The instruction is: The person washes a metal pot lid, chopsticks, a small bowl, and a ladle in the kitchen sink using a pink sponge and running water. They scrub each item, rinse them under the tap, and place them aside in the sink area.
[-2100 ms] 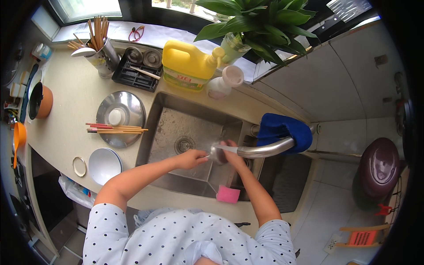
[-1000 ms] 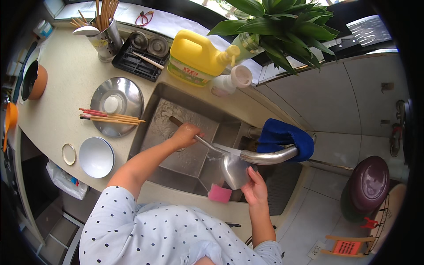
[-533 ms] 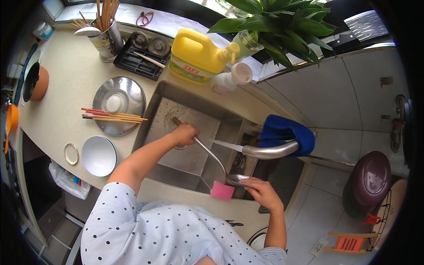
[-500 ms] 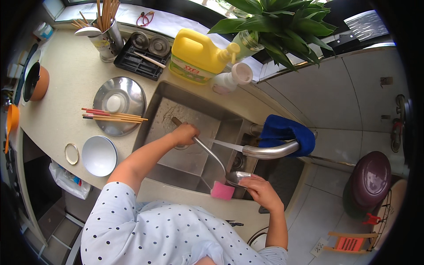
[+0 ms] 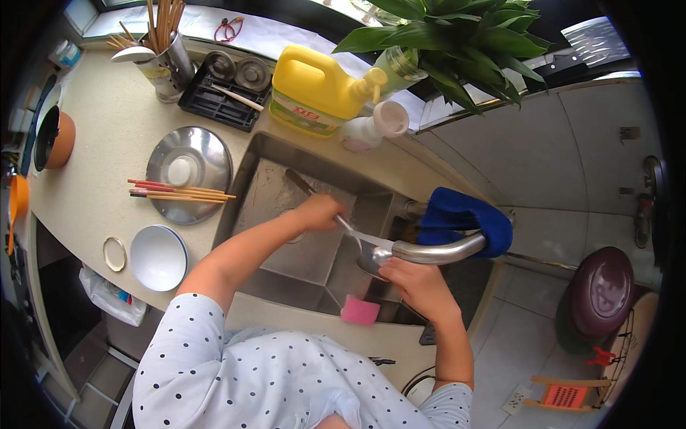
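Since half a second ago the right hand [image 5: 421, 286] has come back from the pink sponge [image 5: 359, 310] on the front rim of the sink [image 5: 286, 247] and now cups the bowl of the metal ladle [image 5: 368, 254] from below, fingers curled up against it, just under the spout of the curved steel tap [image 5: 436, 250]. The left hand [image 5: 320, 211] has held its place, closed round the ladle's thin handle over the middle of the basin. The ladle's long axis runs from the far left of the basin, where a dark handle end pokes out beyond the left fist, down to its bowl near the basin's right front corner, so the bowl lies right of the left hand and directly at the right palm. Both the ladle and the tap are smooth, shiny metal; the basin is dull brushed steel. A soft blue cloth [image 5: 461, 214] is draped over the tap's base at the sink's right edge. The sponge is a small soft block, apart from both hands, nearer the right.
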The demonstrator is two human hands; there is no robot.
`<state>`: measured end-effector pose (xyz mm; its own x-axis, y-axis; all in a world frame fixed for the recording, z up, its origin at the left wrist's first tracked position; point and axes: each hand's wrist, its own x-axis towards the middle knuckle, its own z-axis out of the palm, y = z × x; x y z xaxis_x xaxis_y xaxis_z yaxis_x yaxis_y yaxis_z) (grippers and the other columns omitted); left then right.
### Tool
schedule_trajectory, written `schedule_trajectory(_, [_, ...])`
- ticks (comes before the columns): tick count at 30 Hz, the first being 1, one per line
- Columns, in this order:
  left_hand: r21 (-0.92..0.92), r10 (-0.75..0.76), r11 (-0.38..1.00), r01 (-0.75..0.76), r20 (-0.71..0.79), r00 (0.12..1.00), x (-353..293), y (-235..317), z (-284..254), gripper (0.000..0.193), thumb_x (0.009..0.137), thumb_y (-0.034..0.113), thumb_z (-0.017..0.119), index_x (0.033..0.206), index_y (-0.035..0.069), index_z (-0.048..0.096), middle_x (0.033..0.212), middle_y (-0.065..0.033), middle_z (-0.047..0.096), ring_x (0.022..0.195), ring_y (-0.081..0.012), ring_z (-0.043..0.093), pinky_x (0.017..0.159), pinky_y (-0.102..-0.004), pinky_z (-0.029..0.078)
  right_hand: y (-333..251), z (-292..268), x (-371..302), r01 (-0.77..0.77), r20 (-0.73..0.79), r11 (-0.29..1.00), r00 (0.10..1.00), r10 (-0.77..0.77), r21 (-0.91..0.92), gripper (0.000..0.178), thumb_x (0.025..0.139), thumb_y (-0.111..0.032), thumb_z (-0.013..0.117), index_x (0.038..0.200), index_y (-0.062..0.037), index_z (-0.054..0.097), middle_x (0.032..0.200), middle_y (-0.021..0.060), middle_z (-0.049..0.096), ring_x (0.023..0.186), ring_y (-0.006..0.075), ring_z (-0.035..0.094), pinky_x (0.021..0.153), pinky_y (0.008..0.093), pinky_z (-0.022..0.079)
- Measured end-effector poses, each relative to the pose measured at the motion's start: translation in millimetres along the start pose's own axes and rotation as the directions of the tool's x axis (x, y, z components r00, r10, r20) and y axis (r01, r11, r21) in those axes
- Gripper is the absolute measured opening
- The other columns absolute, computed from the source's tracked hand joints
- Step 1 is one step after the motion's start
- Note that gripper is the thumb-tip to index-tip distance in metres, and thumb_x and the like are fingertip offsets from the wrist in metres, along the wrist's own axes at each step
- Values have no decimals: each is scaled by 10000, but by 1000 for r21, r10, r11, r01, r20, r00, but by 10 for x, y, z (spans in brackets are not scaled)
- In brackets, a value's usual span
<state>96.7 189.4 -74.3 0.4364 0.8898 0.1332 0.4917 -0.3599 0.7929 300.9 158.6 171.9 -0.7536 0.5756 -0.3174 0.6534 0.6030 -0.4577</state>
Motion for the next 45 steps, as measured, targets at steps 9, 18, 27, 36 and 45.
schedule_trajectory(9, [403,-215,907,123,192,958,-388,-46,9,174,654,239,624,756,101,597,775,-85,600,839,-266,572,748,-419,401,532,472,-633,-25,25,987,999,30,-157,272,670,-5,544,919,-82,623,970,62,615,989,214,553,889,378,406])
schedule_trajectory(18, [485,-354,866,118,430,831,-575,996,-868,256,741,239,635,884,35,575,845,-155,612,825,-315,600,680,-410,476,871,1006,-760,77,-101,934,988,-119,-349,249,725,-102,526,970,-83,565,996,119,513,1004,289,482,859,379,375])
schedule_trajectory(27, [214,-559,822,528,486,672,-1535,1148,-1709,306,803,207,585,1013,-13,549,840,-198,610,806,-359,582,718,-387,462,782,1382,608,150,-182,939,960,-213,-309,272,756,-118,500,1020,-74,550,924,126,511,922,289,504,816,403,395])
schedule_trajectory(36, [-76,-635,737,672,263,726,-1462,1138,-834,395,716,143,655,1042,-34,519,829,-201,619,810,-299,616,707,-359,478,1089,2595,1827,-413,267,40,656,706,910,324,899,-343,453,956,-28,499,715,111,555,555,203,556,437,338,502])
schedule_trajectory(45, [-228,-548,785,577,181,817,-1025,1665,-311,384,758,67,559,1118,-15,455,1022,-237,487,966,-369,515,797,-396,445,739,2248,1286,-395,595,-472,686,419,788,154,883,-95,406,767,-1,444,601,33,427,472,121,424,365,222,362])
